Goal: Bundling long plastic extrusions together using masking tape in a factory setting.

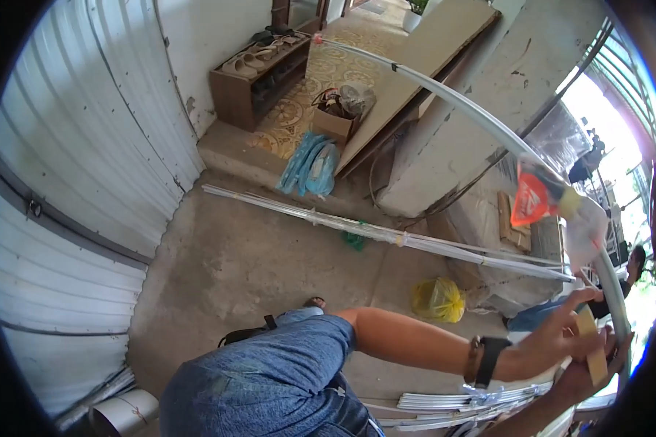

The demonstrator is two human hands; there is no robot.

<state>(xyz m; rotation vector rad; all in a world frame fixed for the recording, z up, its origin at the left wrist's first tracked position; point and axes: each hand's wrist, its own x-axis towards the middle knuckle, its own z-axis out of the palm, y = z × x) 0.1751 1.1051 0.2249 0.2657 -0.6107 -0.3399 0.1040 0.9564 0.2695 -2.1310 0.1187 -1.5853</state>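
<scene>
A long pale tube [481, 124] runs from the far doorway round to the right, where both my hands are. My left hand [536, 357], with a dark watch at its wrist, reaches across with fingers closed on a flat tan strip [595, 348]. Just below, my right hand [587, 380] is wrapped round the tube beside the strip; its fingers are partly hidden. Farther up the tube, an orange label [530, 197] and a clear plastic wrapping [584, 231] cling to it.
Wrapped white poles [386, 234] lie across the concrete floor, and more poles [444, 402] lie near my right. A yellow bag [439, 299], blue plastic bundles [310, 166], a cardboard box [333, 125] and a shoe shelf [259, 84] stand around. Another person [539, 315] sits at the right.
</scene>
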